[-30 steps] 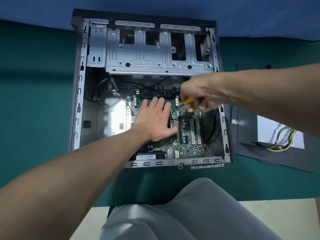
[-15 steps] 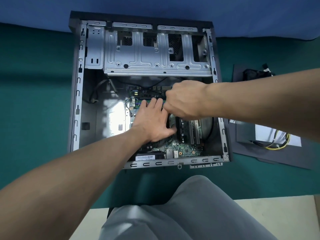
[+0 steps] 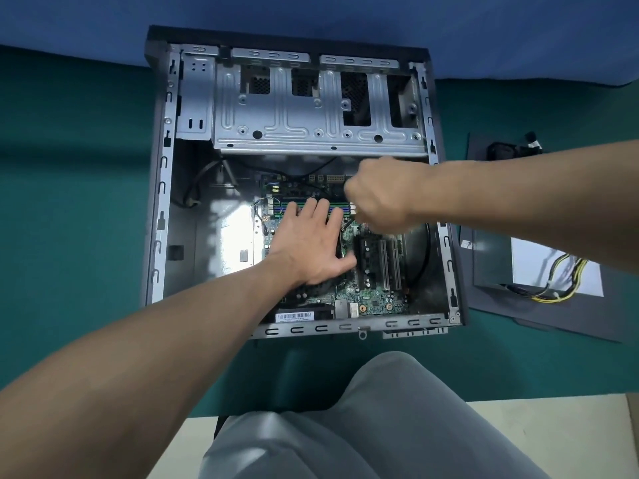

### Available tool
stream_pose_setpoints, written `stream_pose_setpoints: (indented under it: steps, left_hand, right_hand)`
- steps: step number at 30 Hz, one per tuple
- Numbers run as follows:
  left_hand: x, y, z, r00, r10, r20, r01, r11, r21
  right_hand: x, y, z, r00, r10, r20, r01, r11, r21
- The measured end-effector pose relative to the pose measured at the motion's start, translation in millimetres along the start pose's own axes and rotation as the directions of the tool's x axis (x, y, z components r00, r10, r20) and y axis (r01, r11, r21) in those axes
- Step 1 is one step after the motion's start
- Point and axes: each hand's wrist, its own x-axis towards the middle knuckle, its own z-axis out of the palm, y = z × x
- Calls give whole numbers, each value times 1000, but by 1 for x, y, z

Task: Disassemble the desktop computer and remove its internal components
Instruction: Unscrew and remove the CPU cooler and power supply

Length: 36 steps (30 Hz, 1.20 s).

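Note:
An open desktop case (image 3: 162, 209) lies on its side on the green table. The green motherboard (image 3: 377, 299) sits in its lower half, with black and white expansion slots (image 3: 380, 264) on the right. My left hand (image 3: 307, 243) rests flat on the board with fingers straight, fingertips on the memory sticks (image 3: 276, 207). My right hand (image 3: 380, 195) is curled round a screwdriver; its dark shaft (image 3: 347, 224) points down at the board beside my left fingers. The handle is hidden in my fist.
A metal drive cage (image 3: 311, 112) fills the case's upper half. A loose black cable (image 3: 193, 191) hangs in the bare left bay. To the right, a removed power supply (image 3: 553, 267) with yellow and black wires lies on a grey side panel (image 3: 587, 323). My knee (image 3: 380, 420) is below.
My right hand moved left and turned over the board, so the yellow screwdriver handle is now hidden in the fist. The left hand stayed flat in place.

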Motion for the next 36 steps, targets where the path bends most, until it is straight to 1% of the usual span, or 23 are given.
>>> stream_pose_setpoints:
  steps: [3, 4, 6, 8, 9, 11, 13, 14, 16, 17, 20, 22, 23, 24, 25, 26, 27, 28, 29, 31, 32, 33, 36]
  left_hand:
    - [0, 0, -1, 1000, 2, 18, -2, 1000, -3]
    - [0, 0, -1, 1000, 3, 9, -3, 1000, -2]
    - [-2, 0, -2, 1000, 5, -10, -5, 1000, 0]
    - [-2, 0, -2, 1000, 3, -14, -3, 1000, 9]
    - [-3, 0, -3, 1000, 2, -13, -2, 1000, 8]
    - [-3, 0, -4, 1000, 3, -13, -3, 1000, 3]
    - [-3, 0, -4, 1000, 2, -7, -2, 1000, 9]
    - [-3, 0, -4, 1000, 3, -1, -3, 1000, 13]
    - [-2, 0, -4, 1000, 2, 20, -3, 1000, 17]
    - [-1, 1, -4, 999, 0, 36, -1, 1000, 14]
    - [-1, 1, -5, 998, -7, 56, 6, 1000, 15]
    - [0, 0, -6, 998, -2, 67, 0, 1000, 24]
    - [0, 0, -6, 997, 2, 75, -5, 1000, 31]
    - [0, 0, -6, 997, 5, 81, -9, 999, 40]
    - [0, 0, -5, 997, 7, 83, -11, 999, 48]
    - [-1, 0, -5, 997, 7, 77, -11, 999, 50]
    - [-1, 0, -4, 998, 7, 65, -10, 999, 43]
    - [-2, 0, -4, 999, 6, 53, -7, 999, 32]
    - [-2, 0, -3, 999, 2, 47, -4, 1000, 26]
    - [-1, 0, -4, 998, -4, 62, 2, 1000, 28]
    - [-1, 1, -4, 997, -5, 72, 2, 999, 36]
    - [0, 1, -4, 997, -3, 77, -1, 999, 43]
    - [0, 0, -5, 998, -4, 68, 3, 1000, 22]
  right_hand:
    - [-8, 1, 0, 963, -268, 7, 254, 904, -344]
    - [-7, 0, -1, 976, -220, -5, 209, 936, -284]
    - [0, -1, 0, 997, 72, 26, -76, 975, 209]
    - [13, 0, 3, 887, 296, 354, -461, 574, 676]
    - [16, 0, 4, 816, 261, 516, -578, 351, 736]
    - [18, 1, 7, 762, 170, 625, -647, 199, 736]
    - [18, -1, 5, 791, 215, 573, -611, 331, 719]
    - [17, -2, 5, 849, 274, 451, -526, 518, 674]
    - [10, -8, 2, 963, 206, 172, -253, 912, 323]
    - [6, -11, 1, 993, 93, 73, -98, 992, 78]
    - [1, -18, 3, 975, -218, 34, 217, 915, -340]
    - [3, -17, 0, 991, -129, -22, 124, 982, -143]
    - [6, -15, -2, 1000, 13, -9, -11, 986, 168]
    - [10, -13, -4, 983, 151, 100, -181, 848, 498]
    - [15, -13, -5, 930, 205, 307, -368, 579, 728]
    - [18, -12, -6, 855, 141, 499, -516, 314, 797]
    - [21, -12, -5, 800, 71, 596, -599, 163, 784]
    - [24, -12, -3, 769, 49, 637, -637, 143, 758]
    - [26, -13, -2, 758, 67, 649, -646, 219, 732]
    - [25, -12, -2, 835, 142, 531, -490, 632, 601]
    - [21, -13, -3, 892, 140, 430, -324, 861, 393]
    - [16, -15, -5, 943, 89, 320, -139, 981, 136]
    - [6, -20, -5, 979, -134, 157, 185, 904, -385]
